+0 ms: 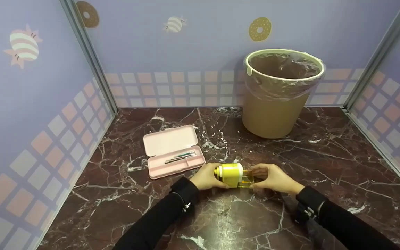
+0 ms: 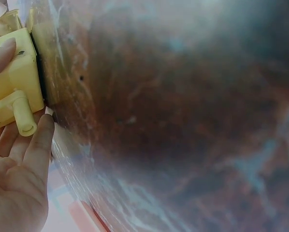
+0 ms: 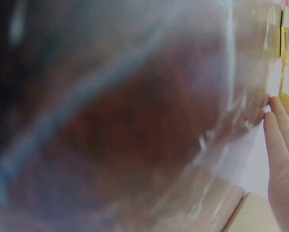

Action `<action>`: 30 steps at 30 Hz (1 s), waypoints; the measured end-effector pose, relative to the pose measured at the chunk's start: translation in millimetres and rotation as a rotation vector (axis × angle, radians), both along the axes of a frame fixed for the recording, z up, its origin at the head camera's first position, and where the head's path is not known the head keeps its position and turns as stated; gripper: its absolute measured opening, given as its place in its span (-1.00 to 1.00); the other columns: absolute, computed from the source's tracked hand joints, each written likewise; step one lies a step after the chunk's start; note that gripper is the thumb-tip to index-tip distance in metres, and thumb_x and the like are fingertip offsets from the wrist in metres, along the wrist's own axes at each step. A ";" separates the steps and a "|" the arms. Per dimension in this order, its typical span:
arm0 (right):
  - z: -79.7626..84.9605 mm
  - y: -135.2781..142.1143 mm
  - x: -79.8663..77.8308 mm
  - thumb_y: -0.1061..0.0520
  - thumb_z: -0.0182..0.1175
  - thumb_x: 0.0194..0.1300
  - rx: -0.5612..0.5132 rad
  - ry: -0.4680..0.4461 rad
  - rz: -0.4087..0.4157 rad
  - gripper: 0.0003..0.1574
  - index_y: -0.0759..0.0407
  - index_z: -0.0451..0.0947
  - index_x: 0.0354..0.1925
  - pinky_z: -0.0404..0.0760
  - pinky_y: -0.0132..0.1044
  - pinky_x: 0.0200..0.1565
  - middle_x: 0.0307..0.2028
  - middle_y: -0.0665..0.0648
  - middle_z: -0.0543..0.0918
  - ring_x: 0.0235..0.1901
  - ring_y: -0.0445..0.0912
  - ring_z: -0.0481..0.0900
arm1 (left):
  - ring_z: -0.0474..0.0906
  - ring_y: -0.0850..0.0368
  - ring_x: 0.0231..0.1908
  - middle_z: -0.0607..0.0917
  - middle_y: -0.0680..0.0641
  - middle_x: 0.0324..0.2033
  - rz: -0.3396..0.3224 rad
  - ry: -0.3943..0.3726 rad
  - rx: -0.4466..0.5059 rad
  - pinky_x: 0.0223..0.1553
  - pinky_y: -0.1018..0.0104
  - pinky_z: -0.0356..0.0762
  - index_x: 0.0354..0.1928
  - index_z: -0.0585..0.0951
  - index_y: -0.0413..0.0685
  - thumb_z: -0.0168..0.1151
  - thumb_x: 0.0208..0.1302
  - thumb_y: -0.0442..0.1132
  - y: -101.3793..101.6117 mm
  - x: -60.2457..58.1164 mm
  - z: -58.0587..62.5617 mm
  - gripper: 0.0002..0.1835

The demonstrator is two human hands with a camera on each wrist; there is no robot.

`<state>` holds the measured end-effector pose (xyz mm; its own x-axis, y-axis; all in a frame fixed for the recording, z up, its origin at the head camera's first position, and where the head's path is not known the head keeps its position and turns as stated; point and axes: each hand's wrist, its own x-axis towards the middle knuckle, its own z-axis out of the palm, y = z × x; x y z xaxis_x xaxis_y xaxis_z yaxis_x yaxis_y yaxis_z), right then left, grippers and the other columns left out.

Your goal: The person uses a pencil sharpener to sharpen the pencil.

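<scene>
A yellow crank pencil sharpener (image 1: 230,174) lies low over the marbled table in the head view, its crank end facing left. My left hand (image 1: 207,177) grips the body, with the thumb on the near side. In the left wrist view the thumb presses the yellow casing beside the crank handle (image 2: 23,113), and the fingers reach beneath. My right hand (image 1: 273,178) holds the clear yellow part (image 1: 247,180) at the other end between thumb and fingers. The right wrist view catches only the fingers (image 3: 279,140) below that clear part.
Left of the hands, an open pink pencil case (image 1: 170,139) holds several pencils (image 1: 180,157). A beige waste bin (image 1: 269,114) with a plastic liner stands at the back right. White crumbs (image 1: 222,139) dot the table between them. Patterned walls (image 1: 186,52) enclose the table.
</scene>
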<state>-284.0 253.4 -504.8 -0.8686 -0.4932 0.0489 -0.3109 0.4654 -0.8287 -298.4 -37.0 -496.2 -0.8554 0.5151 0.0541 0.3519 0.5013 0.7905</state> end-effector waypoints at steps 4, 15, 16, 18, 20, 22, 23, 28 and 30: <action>0.7 -4.1 -2.4 0.04 0.56 0.11 0.042 0.026 0.008 -0.27 0.33 0.58 0.17 0.71 -0.17 0.15 0.08 0.32 0.75 0.09 0.17 0.74 | 0.64 0.24 -0.27 0.82 -0.16 -0.17 -0.001 -0.005 0.007 -0.06 0.34 0.66 0.03 0.67 -0.24 0.68 -0.15 -0.25 -0.2 0.0 -0.4 -0.38; 0.9 -21.1 -6.4 0.14 0.54 0.11 0.000 0.009 0.044 -0.26 0.41 0.54 0.19 0.69 -0.03 0.17 0.10 0.39 0.72 0.09 0.22 0.73 | 0.64 0.26 -0.28 0.82 -0.15 -0.17 -0.007 -0.003 0.005 -0.05 0.34 0.66 0.04 0.68 -0.23 0.68 -0.15 -0.25 0.9 1.2 -1.1 -0.38; 0.8 -22.0 -6.7 0.14 0.54 0.11 -0.002 0.009 0.046 -0.26 0.41 0.54 0.19 0.68 -0.02 0.17 0.09 0.39 0.72 0.09 0.22 0.73 | 0.64 0.25 -0.28 0.82 -0.14 -0.17 -0.008 0.000 0.006 -0.05 0.34 0.66 0.03 0.68 -0.22 0.68 -0.15 -0.24 0.8 1.3 -1.0 -0.39; 1.2 -24.2 -7.0 0.15 0.54 0.11 -0.008 0.000 0.049 -0.27 0.41 0.54 0.20 0.68 -0.03 0.18 0.10 0.38 0.72 0.10 0.22 0.73 | 0.64 0.25 -0.28 0.82 -0.14 -0.18 -0.009 0.007 0.008 -0.05 0.33 0.67 0.02 0.68 -0.22 0.68 -0.15 -0.24 0.3 1.1 -1.4 -0.40; 0.4 -26.4 -7.8 0.14 0.54 0.11 -0.015 -0.009 0.051 -0.27 0.38 0.55 0.19 0.68 -0.07 0.19 0.10 0.36 0.73 0.10 0.19 0.73 | 0.64 0.25 -0.28 0.83 -0.14 -0.18 -0.009 0.011 0.009 -0.05 0.33 0.67 0.01 0.69 -0.22 0.68 -0.15 -0.23 -0.3 0.9 -1.5 -0.40; -0.1 -29.7 -8.9 0.13 0.54 0.11 -0.022 -0.004 0.062 -0.28 0.36 0.56 0.19 0.69 -0.12 0.18 0.10 0.33 0.74 0.10 0.16 0.73 | 0.65 0.25 -0.28 0.83 -0.14 -0.18 -0.009 0.017 0.006 -0.06 0.35 0.66 0.01 0.69 -0.21 0.68 -0.15 -0.23 -0.6 0.2 -1.5 -0.40; -0.1 -31.4 -9.3 0.13 0.54 0.12 -0.028 -0.003 0.068 -0.29 0.35 0.56 0.18 0.69 -0.14 0.18 0.10 0.32 0.74 0.10 0.14 0.74 | 0.65 0.24 -0.27 0.83 -0.15 -0.17 -0.011 0.018 0.008 -0.05 0.35 0.66 0.02 0.69 -0.22 0.68 -0.14 -0.23 -0.6 0.1 -1.3 -0.40; -1.2 -36.8 -10.2 0.13 0.53 0.13 -0.028 0.030 0.070 -0.33 0.34 0.58 0.17 0.70 -0.22 0.16 0.07 0.29 0.76 0.05 -0.03 0.76 | 0.69 0.17 -0.22 0.82 -0.16 -0.15 -0.014 0.020 0.003 -0.04 0.32 0.67 0.02 0.68 -0.22 0.67 -0.12 -0.23 -0.4 1.0 1.0 -0.41; -0.9 -38.6 -10.1 0.13 0.53 0.12 -0.022 0.039 0.069 -0.32 0.34 0.57 0.17 0.70 -0.24 0.15 0.06 0.28 0.76 0.04 -0.06 0.75 | 0.69 0.15 -0.22 0.82 -0.16 -0.15 -0.015 0.024 0.003 -0.03 0.30 0.68 0.02 0.68 -0.22 0.67 -0.12 -0.24 -1.0 1.7 1.6 -0.41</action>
<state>-294.1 214.8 -505.7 -0.8298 -0.5502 0.0934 -0.3738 0.4237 -0.8251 -296.8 -37.9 -494.7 -0.8458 0.5280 0.0764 0.3786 0.4932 0.7832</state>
